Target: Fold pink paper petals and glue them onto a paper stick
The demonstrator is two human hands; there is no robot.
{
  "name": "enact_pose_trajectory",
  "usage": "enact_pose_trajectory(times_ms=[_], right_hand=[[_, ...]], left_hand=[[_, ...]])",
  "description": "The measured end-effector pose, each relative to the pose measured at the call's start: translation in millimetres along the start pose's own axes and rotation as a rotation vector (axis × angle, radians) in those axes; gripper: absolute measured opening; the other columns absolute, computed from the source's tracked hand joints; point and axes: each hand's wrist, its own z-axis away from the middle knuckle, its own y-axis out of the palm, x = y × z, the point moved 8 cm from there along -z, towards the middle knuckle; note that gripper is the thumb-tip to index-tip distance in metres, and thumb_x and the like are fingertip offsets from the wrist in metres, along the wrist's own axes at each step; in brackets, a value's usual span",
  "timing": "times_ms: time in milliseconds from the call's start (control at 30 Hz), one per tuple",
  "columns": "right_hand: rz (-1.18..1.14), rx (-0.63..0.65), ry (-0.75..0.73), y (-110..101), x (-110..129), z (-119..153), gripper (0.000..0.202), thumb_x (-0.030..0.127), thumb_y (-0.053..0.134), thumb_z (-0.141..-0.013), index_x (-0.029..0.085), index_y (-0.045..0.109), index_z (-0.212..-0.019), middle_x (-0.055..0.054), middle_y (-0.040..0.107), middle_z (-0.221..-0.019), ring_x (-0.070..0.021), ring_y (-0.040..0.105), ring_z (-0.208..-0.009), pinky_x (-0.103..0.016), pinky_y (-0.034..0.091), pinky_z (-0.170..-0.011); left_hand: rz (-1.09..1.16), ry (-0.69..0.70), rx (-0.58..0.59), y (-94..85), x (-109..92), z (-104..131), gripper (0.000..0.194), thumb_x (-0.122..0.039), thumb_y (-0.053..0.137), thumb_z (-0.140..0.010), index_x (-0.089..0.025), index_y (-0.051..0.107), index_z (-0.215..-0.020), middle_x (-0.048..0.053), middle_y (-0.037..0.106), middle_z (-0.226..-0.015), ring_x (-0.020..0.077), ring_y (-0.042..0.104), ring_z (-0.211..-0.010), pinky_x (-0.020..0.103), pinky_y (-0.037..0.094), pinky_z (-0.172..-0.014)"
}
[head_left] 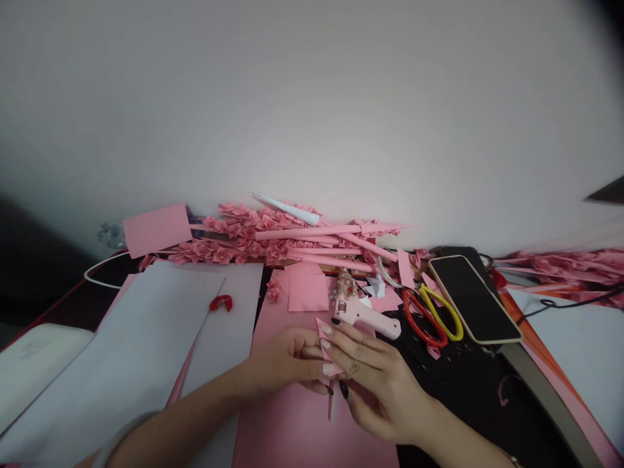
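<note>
A small folded pink paper piece (322, 337) is held between both hands above a large pink sheet (302, 422). My left hand (290, 357) grips it from the left, with thumb and fingers closed on it. My right hand (373, 377) presses on its right side, fingers together. Under the hands a thin pale strip (332, 403) points downward; I cannot tell whether it is joined to the piece. Just beyond my right hand lies a pink glue gun (365, 315). Square pink papers (309, 292) and a small pink paper flower (273, 290) lie behind my left hand.
Red-handled scissors (424, 318), a yellow handle (441, 312) and a phone (475, 299) lie to the right. Pink paper flowers and rolled stems (307, 234) line the wall. White sheets (146, 325), a small red object (221, 303) and a white box (39, 364) are left.
</note>
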Motion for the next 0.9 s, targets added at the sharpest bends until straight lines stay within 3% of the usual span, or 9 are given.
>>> enact_pose_trajectory(times_ms=[200,333,400,467,567,633,767,833,900], right_hand=[[-0.010,-0.012,-0.002,-1.3,-0.3,-0.2,0.060,0.006,0.045,-0.070,0.011,0.047,-0.130,-0.014,0.047,-0.135,-0.0253,0.041,-0.127,-0.045,0.037,-0.105],[-0.053,-0.141,0.066,-10.3,-7.3,3.9,0.050,0.006,0.046,-0.075,0.013,0.052,-0.124,-0.014,0.055,-0.128,-0.0237,0.048,-0.122,-0.040,0.041,-0.101],[-0.078,-0.240,0.158,-15.9,-15.1,7.1,0.042,0.008,0.049,-0.078,0.014,0.053,-0.119,-0.014,0.061,-0.118,-0.0232,0.056,-0.112,-0.036,0.046,-0.094],[-0.131,-0.278,0.288,-14.9,-25.6,9.5,0.031,0.011,0.052,-0.078,0.016,0.056,-0.109,-0.010,0.066,-0.095,-0.0207,0.062,-0.089,-0.031,0.052,-0.077],[-0.303,-0.161,0.506,3.4,-41.8,11.2,0.012,0.013,0.055,-0.076,0.018,0.052,-0.087,0.002,0.051,-0.063,-0.0117,0.047,-0.052,-0.022,0.039,-0.046],[-0.402,-0.094,0.570,13.0,-45.9,11.3,0.012,0.013,0.055,-0.075,0.019,0.045,-0.073,0.005,0.043,-0.060,-0.0093,0.039,-0.050,-0.020,0.031,-0.044],[-0.552,0.089,0.563,28.4,-43.8,11.5,0.023,0.013,0.051,-0.078,0.019,0.037,-0.060,0.007,0.031,-0.056,-0.0080,0.029,-0.050,-0.021,0.023,-0.045],[-0.618,0.122,0.573,31.9,-44.6,14.0,0.025,0.015,0.049,-0.081,0.019,0.037,-0.060,0.006,0.032,-0.056,-0.0081,0.030,-0.050,-0.021,0.024,-0.046],[-0.650,0.076,0.614,31.0,-49.3,16.9,0.026,0.020,0.050,-0.083,0.019,0.038,-0.060,0.006,0.035,-0.055,-0.0085,0.033,-0.050,-0.021,0.025,-0.046]], left_hand=[[-0.003,0.004,0.015,0.6,0.8,-2.2,0.028,-0.030,0.068,-0.074,-0.015,0.066,-0.098,0.006,0.071,-0.090,0.0156,0.065,-0.086,0.024,0.051,-0.074],[-0.016,0.032,0.034,0.7,1.2,-3.3,0.030,-0.028,0.065,-0.076,-0.015,0.064,-0.103,0.006,0.070,-0.092,0.0167,0.064,-0.088,0.026,0.049,-0.077],[-0.053,0.052,0.050,1.9,2.1,-3.4,0.028,-0.026,0.065,-0.076,-0.015,0.065,-0.102,0.005,0.070,-0.091,0.0179,0.065,-0.087,0.026,0.049,-0.077],[-0.090,0.073,0.039,1.6,2.6,-3.2,0.025,-0.025,0.063,-0.077,-0.016,0.064,-0.100,0.003,0.070,-0.089,0.0193,0.065,-0.088,0.027,0.048,-0.077],[-0.124,0.089,0.016,1.1,2.8,-2.1,0.025,-0.023,0.062,-0.077,-0.017,0.061,-0.101,0.002,0.069,-0.087,0.0203,0.065,-0.087,0.028,0.049,-0.076],[-0.143,0.098,0.020,1.6,2.3,-0.8,0.034,-0.019,0.062,-0.076,-0.018,0.056,-0.109,0.002,0.068,-0.084,0.0186,0.065,-0.082,0.028,0.050,-0.073],[-0.218,0.090,-0.010,-1.6,2.3,0.7,0.051,-0.014,0.061,-0.075,-0.022,0.043,-0.122,0.000,0.066,-0.076,0.0157,0.064,-0.072,0.027,0.051,-0.068],[-0.218,0.083,-0.016,-2.6,1.9,0.6,0.046,-0.015,0.061,-0.075,-0.020,0.045,-0.118,-0.001,0.066,-0.074,0.0156,0.065,-0.071,0.026,0.051,-0.066],[-0.176,0.072,0.008,-1.1,1.5,0.4,0.034,-0.018,0.062,-0.076,-0.018,0.050,-0.108,0.001,0.067,-0.077,0.0167,0.066,-0.076,0.026,0.050,-0.067]])
